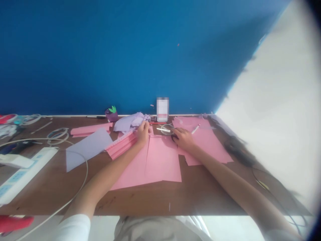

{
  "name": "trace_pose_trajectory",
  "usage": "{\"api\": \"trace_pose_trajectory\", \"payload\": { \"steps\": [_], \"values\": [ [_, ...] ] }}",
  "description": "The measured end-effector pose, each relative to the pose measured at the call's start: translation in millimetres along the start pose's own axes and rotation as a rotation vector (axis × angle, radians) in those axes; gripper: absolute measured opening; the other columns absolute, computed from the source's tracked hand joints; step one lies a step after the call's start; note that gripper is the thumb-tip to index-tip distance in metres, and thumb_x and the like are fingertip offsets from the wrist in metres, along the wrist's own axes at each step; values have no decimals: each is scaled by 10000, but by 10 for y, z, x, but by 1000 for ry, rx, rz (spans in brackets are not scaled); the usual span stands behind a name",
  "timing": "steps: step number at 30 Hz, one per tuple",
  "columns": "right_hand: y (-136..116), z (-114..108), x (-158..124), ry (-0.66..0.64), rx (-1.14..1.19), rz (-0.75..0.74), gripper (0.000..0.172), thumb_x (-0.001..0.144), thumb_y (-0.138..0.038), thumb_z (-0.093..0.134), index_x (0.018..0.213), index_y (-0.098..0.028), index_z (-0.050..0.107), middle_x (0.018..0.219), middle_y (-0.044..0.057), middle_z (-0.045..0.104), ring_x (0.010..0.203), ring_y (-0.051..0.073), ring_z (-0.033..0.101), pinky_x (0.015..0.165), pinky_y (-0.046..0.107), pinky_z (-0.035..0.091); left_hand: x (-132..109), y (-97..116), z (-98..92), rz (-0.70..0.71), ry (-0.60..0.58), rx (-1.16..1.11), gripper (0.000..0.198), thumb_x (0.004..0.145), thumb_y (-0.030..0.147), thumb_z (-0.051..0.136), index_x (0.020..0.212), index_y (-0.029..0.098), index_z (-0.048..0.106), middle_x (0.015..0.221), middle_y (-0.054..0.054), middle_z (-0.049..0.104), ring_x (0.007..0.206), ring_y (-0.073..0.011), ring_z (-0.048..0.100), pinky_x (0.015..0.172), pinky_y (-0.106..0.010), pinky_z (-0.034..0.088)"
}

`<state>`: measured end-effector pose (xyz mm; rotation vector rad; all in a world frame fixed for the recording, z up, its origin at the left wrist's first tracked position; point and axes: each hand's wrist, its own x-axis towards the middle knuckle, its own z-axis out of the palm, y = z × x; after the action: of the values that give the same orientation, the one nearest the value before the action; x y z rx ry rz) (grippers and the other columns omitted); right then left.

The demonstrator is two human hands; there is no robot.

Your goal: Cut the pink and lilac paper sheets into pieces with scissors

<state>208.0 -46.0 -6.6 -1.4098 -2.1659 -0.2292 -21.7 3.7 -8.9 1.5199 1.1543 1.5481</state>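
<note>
My left hand (143, 134) is closed at the upper end of a pleated pink paper (122, 144), which slants down to the left. My right hand (184, 139) is closed around the dark handle of a pair of scissors (163, 130); their pale blades point left toward my left hand, and the fingers partly hide the handle. Below and between both hands lie flat pink sheets (163, 160) on the table. Crumpled lilac paper (130, 122) rests just beyond my left hand. More pink sheets (205, 144) lie under and to the right of my right hand.
A phone (163, 109) stands against the blue wall. To the left are a lilac sheet (87, 147), a folded pink strip (91, 129), a purple pot (111, 115) and a white power strip (30, 174) with a cable. A dark object (238, 150) lies at the right.
</note>
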Motion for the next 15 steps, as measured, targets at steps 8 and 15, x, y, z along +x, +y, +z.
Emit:
{"api": "trace_pose_trajectory", "payload": {
  "steps": [8, 15],
  "values": [
    [55, -59, 104, 77, 417, 261, 323, 790, -251, 482, 1086, -199, 599, 776, 19, 635, 658, 153, 538, 581, 251, 386, 251, 68, -76, 48, -125, 35, 536, 697, 239, 674, 1203, 218, 500, 1137, -85, 582, 911, -159, 579, 645, -224, 448],
    [66, -116, 174, 150, 552, 300, 256, 750, -257, 529, 963, -173, 645, 688, 4, 589, 603, 134, 492, 566, 252, 359, 379, 127, -178, 79, -253, 173, 279, 853, 386, 474, 846, 156, 633, 813, -56, 634, 791, -156, 594, 724, -272, 465]
  ]
}}
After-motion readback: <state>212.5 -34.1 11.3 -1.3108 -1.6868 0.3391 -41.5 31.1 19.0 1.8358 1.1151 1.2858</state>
